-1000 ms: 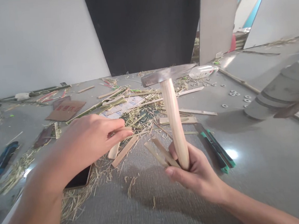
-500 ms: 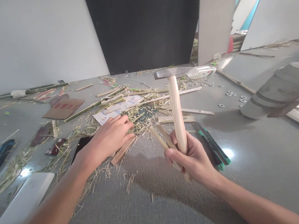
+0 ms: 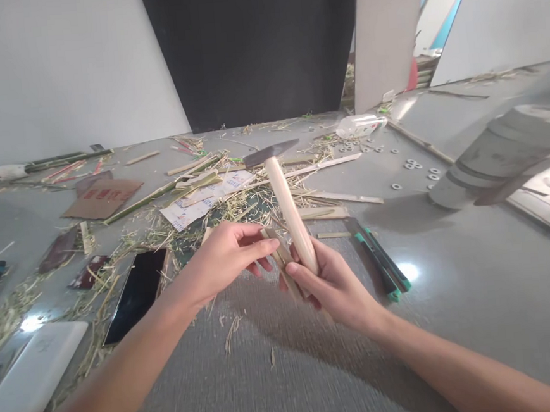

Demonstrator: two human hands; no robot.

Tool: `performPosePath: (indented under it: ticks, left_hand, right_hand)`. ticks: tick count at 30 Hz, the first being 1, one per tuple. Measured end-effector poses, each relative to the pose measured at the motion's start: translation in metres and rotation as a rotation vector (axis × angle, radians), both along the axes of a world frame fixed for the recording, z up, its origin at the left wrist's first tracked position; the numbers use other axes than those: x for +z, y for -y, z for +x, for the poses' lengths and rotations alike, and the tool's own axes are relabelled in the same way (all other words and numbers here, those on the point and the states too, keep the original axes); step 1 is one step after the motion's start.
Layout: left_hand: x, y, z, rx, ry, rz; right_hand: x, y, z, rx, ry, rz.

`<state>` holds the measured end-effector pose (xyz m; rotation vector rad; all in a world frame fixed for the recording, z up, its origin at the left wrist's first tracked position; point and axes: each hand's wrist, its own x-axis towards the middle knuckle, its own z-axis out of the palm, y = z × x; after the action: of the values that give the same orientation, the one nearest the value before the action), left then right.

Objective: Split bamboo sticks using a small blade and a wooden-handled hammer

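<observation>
My right hand point(image 3: 331, 284) is wrapped round the wooden handle of a hammer point(image 3: 291, 214), whose metal head points up and away from me. The same hand also grips some short bamboo strips point(image 3: 284, 262), which slant up to the left beside the handle. My left hand point(image 3: 234, 253) is at those strips, its thumb and fingers pinching their upper ends. How many strips there are is hard to make out. Behind the hands lies a heap of bamboo shavings point(image 3: 241, 205) with longer bamboo strips point(image 3: 317, 164) across it.
Green-and-black utility knives point(image 3: 383, 261) lie right of my right hand. A phone point(image 3: 137, 296) and a white device point(image 3: 35, 371) are at the left. Several white rings point(image 3: 412, 165), a plastic bottle point(image 3: 359, 125) and a large grey cylinder point(image 3: 500, 156) stand or lie farther right.
My left hand has moved right from the shavings to the strips in my right hand and closed on them. The hammer has tilted left. The view has shifted slightly right.
</observation>
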<state>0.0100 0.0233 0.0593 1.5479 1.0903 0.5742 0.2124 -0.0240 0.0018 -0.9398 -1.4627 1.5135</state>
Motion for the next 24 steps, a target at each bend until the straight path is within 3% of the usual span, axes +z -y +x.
performPosePath:
  ticks: [5, 11, 16, 24]
  left_hand:
    - [0.010, -0.002, -0.005, -0.022, 0.005, -0.050]
    - [0.019, -0.008, -0.014, 0.054, -0.013, -0.032]
    - [0.031, -0.011, -0.030, 0.069, -0.046, 0.044]
    - [0.047, -0.009, -0.044, 0.069, -0.022, 0.136]
  right_hand:
    - [-0.003, -0.001, 0.000, -0.025, 0.043, -0.018]
    - [-0.003, -0.004, 0.002, -0.135, 0.035, -0.049]
    - [-0.001, -0.007, 0.003, -0.239, -0.056, -0.080]
    - [0.004, -0.007, 0.004, -0.259, -0.055, -0.079]
